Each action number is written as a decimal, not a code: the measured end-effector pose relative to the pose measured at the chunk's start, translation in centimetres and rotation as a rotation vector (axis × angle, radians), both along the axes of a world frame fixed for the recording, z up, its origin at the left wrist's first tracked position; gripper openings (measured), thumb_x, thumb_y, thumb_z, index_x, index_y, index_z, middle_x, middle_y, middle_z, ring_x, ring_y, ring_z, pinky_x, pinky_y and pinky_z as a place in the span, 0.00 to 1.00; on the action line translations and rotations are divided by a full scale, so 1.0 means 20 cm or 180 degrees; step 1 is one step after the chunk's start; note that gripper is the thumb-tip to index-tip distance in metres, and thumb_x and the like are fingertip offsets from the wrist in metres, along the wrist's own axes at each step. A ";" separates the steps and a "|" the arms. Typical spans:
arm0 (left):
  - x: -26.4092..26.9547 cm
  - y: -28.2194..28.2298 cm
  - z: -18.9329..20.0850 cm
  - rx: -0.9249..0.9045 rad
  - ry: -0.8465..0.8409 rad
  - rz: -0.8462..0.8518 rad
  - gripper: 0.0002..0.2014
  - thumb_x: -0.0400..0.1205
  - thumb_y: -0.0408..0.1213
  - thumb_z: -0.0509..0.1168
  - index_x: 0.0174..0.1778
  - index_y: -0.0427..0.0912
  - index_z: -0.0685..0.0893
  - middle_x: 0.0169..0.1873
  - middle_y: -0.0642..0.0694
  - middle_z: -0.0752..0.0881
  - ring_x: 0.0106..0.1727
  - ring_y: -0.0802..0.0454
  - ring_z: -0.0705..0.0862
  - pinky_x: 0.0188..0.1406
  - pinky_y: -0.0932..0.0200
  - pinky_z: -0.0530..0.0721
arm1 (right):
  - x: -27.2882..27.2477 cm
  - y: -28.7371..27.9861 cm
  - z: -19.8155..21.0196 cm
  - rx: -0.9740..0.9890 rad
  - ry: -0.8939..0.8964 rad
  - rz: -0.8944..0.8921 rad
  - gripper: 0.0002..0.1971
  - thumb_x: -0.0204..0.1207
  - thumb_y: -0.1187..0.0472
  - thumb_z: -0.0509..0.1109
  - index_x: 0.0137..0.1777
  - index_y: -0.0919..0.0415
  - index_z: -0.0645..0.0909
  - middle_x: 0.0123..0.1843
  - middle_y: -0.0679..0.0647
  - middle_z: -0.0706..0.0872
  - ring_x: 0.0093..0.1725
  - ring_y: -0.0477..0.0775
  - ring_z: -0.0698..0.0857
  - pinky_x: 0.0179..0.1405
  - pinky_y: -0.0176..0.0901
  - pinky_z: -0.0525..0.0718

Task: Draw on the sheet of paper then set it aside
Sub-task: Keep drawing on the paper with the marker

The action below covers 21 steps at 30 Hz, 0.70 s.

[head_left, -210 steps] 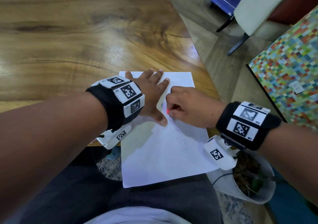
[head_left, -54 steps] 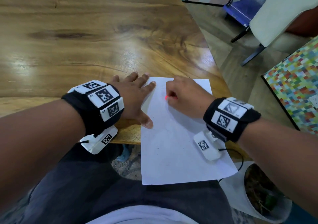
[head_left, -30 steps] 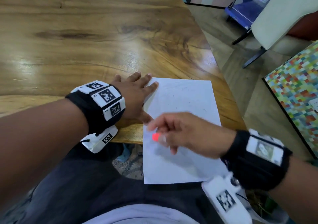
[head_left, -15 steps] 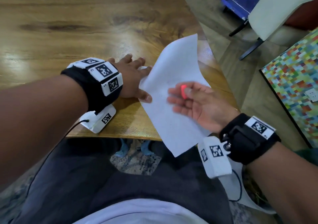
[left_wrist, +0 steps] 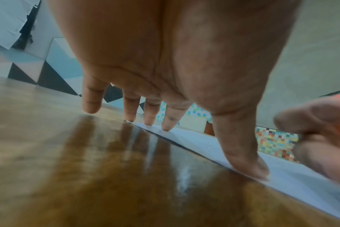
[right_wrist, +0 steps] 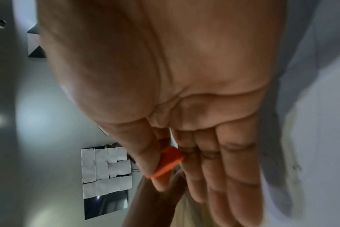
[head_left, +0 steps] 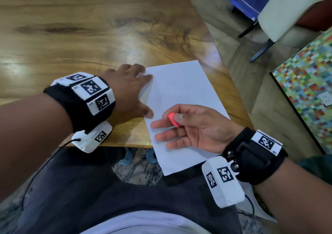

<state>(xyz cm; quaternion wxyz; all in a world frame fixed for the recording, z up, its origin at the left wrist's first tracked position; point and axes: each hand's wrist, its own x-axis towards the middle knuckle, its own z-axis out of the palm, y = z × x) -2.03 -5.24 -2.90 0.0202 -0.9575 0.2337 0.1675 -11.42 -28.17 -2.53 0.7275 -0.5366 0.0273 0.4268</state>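
A white sheet of paper (head_left: 181,90) with faint dark marks lies on the near right corner of the wooden table (head_left: 89,36). Its near end hangs over the table edge above my lap. My left hand (head_left: 129,90) lies flat on the table, with its thumb (left_wrist: 248,161) and fingertips resting on the sheet's left edge (left_wrist: 281,172). My right hand (head_left: 179,131) hovers palm up just above the near half of the sheet. It pinches a small red-orange crayon stub (head_left: 172,119) between thumb and forefinger. The stub (right_wrist: 169,161) shows against the thumb in the right wrist view.
The table's right edge (head_left: 231,90) runs close beside the sheet, with floor beyond it. A chair (head_left: 280,12) stands at the far right and a many-coloured mosaic panel (head_left: 305,82) stands to the right. The table stretches away to the left and far side.
The sheet, raised and tilted half a second ago, now lies flat on the table, slightly turned. My right hand has turned palm up with the stub; my left hand has stayed at the sheet's edge.
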 end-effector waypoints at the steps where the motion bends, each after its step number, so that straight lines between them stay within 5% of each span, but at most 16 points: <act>1: -0.01 0.01 0.00 0.0007 0.0011 -0.0013 0.58 0.65 0.80 0.67 0.88 0.57 0.55 0.87 0.50 0.55 0.86 0.43 0.56 0.78 0.37 0.67 | 0.01 0.00 0.00 -0.0035 0.0027 0.0136 0.10 0.86 0.65 0.60 0.64 0.64 0.77 0.72 0.70 0.80 0.71 0.76 0.79 0.66 0.66 0.80; 3: -0.01 0.01 0.00 0.0037 0.0045 -0.0033 0.60 0.65 0.80 0.66 0.89 0.56 0.52 0.89 0.50 0.51 0.88 0.45 0.52 0.80 0.36 0.65 | 0.05 -0.01 -0.01 -0.0099 0.0021 -0.0061 0.10 0.86 0.65 0.60 0.64 0.65 0.76 0.72 0.70 0.79 0.71 0.76 0.79 0.65 0.64 0.81; 7: -0.01 0.01 0.01 0.0117 0.0185 -0.0027 0.62 0.66 0.80 0.66 0.90 0.54 0.47 0.90 0.51 0.45 0.90 0.46 0.47 0.84 0.34 0.61 | 0.20 -0.03 0.00 -0.0158 -0.0316 -0.1509 0.09 0.85 0.64 0.61 0.61 0.63 0.79 0.70 0.69 0.82 0.70 0.71 0.81 0.63 0.59 0.83; 12: -0.01 0.01 -0.01 0.0099 0.0210 -0.0094 0.65 0.65 0.81 0.65 0.90 0.51 0.44 0.90 0.52 0.42 0.90 0.49 0.43 0.85 0.33 0.58 | 0.25 0.06 -0.01 -0.0194 -0.0244 -0.0731 0.10 0.87 0.64 0.59 0.63 0.65 0.77 0.66 0.71 0.84 0.64 0.71 0.85 0.64 0.61 0.82; 17: -0.01 0.01 0.00 0.0092 0.0301 -0.0058 0.66 0.64 0.81 0.65 0.90 0.50 0.42 0.90 0.54 0.39 0.90 0.51 0.40 0.85 0.33 0.56 | 0.40 0.10 -0.01 -0.0297 -0.0470 -0.2168 0.08 0.85 0.63 0.60 0.56 0.62 0.80 0.58 0.64 0.88 0.57 0.64 0.89 0.54 0.53 0.88; 21: -0.02 0.02 -0.01 0.0110 0.0364 -0.0072 0.68 0.63 0.79 0.69 0.90 0.50 0.41 0.90 0.54 0.37 0.90 0.51 0.39 0.85 0.32 0.55 | 0.33 0.14 -0.01 -0.0128 -0.0205 -0.0937 0.08 0.86 0.63 0.60 0.59 0.63 0.78 0.63 0.69 0.85 0.60 0.71 0.87 0.57 0.60 0.86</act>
